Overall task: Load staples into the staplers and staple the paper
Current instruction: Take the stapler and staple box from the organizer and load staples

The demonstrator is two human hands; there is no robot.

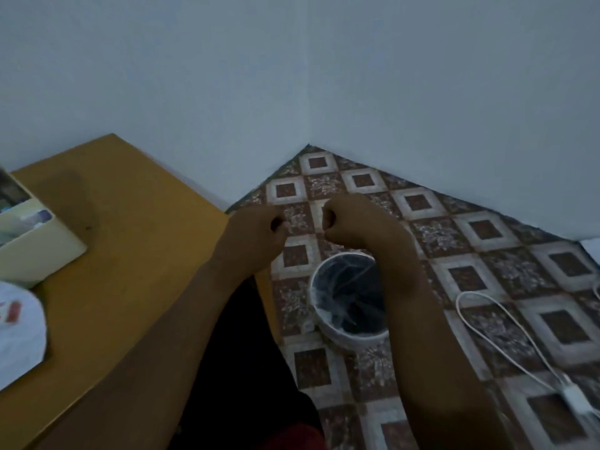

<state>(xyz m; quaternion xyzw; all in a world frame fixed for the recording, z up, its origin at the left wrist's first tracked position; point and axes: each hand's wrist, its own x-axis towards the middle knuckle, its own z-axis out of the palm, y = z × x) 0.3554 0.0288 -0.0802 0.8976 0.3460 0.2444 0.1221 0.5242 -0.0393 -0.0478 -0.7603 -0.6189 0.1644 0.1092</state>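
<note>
Both forearms reach up the middle of the view, wrists bent; the left hand (256, 232) and right hand (352, 220) are curled into tight fists, knuckles facing across a narrow gap, nothing visible in either; the left hangs over the right edge of the table (130, 254), the right over the open patterned floor (487, 254), with the lined waste bin (354, 337) just below them at 6 o'clock; at 9 o'clock a cream box (42, 251) sits on the table, its contents too blurred to pick out a stapler; whether the white red-printed thing (19, 326) at 8 o'clock is the paper I cannot tell; a white cable (506, 332) lies at 4 o'clock.
</note>
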